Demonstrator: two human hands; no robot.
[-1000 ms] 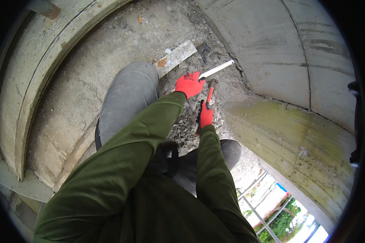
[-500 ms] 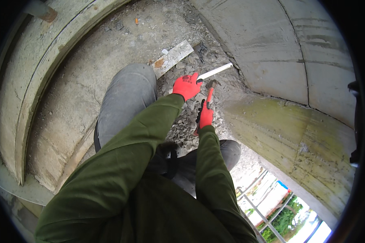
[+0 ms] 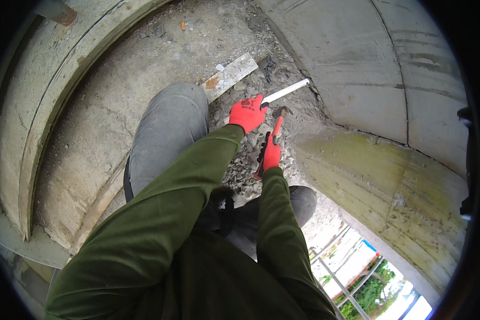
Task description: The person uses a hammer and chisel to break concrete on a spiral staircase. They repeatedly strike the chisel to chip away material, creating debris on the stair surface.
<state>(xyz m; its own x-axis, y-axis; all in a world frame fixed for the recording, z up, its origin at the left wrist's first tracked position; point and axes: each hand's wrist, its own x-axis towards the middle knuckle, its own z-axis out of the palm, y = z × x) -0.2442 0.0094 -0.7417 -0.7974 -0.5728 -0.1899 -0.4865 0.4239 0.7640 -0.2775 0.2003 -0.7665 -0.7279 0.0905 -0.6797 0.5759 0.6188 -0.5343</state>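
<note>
My left hand (image 3: 247, 113), in a red work glove, is closed around a long white strip (image 3: 287, 91). The strip's far end points to the upper right, close to the foot of the grey wall. Just below and to the right, my right hand (image 3: 272, 153), gloved in red with black on the finger side, grips a hammer (image 3: 278, 126) by its red handle. The hammer's dark metal head is near the strip, over the broken rubble (image 3: 244, 160). Where the strip passes behind my left hand is hidden.
A flat pale board (image 3: 232, 77) with a rusty stain lies beyond my left hand. Grey concrete wall panels (image 3: 357, 69) and a yellowish concrete slab (image 3: 378, 176) bound the right side. A curved concrete rim (image 3: 48, 112) runs along the left. Metal rails (image 3: 338, 282) show at lower right.
Both hands keep their holds. The hammer's head sits very slightly lower relative to the strip; otherwise the whole view has shifted a little.
</note>
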